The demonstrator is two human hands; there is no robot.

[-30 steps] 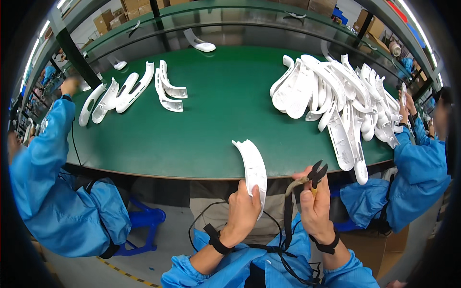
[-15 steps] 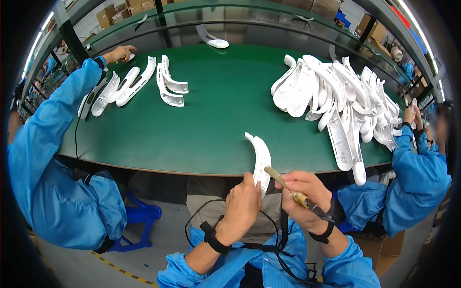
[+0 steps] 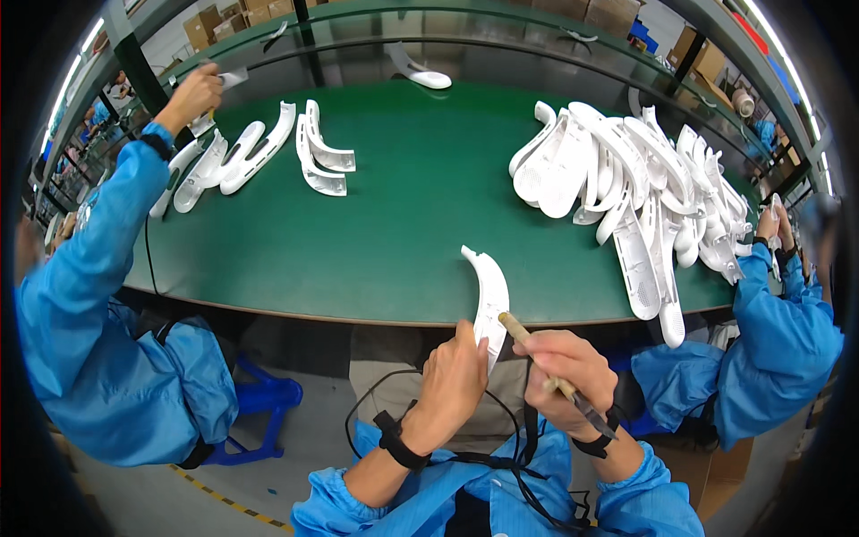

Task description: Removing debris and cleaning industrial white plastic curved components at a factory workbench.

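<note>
My left hand (image 3: 455, 376) is closed round the lower end of a curved white plastic shell (image 3: 490, 285), which stands up over the table's near edge. A narrow tip shows at its top, and small details mark its face. My right hand (image 3: 573, 371) grips a tan, stick-like tool (image 3: 514, 326) that looks tape-wrapped. The tool's blunt tan end meets the shell's right edge, while its dark, blade-like end (image 3: 595, 417) points back toward my right wrist. My left fingers hide the shell's lower part.
On the green table (image 3: 385, 233), a heap of white shells (image 3: 617, 170) lies right; several more (image 3: 259, 152) lie left. One shell (image 3: 431, 80) moves or rests on the dark strip behind. Co-workers in blue sleeves (image 3: 89, 242) sit both sides. A cord (image 3: 358, 407) hangs by my left wrist.
The left co-worker's hand has risen toward the dark strip with a pale piece in it. The shell on that strip has shifted right. My hands keep nearly the same pose.
</note>
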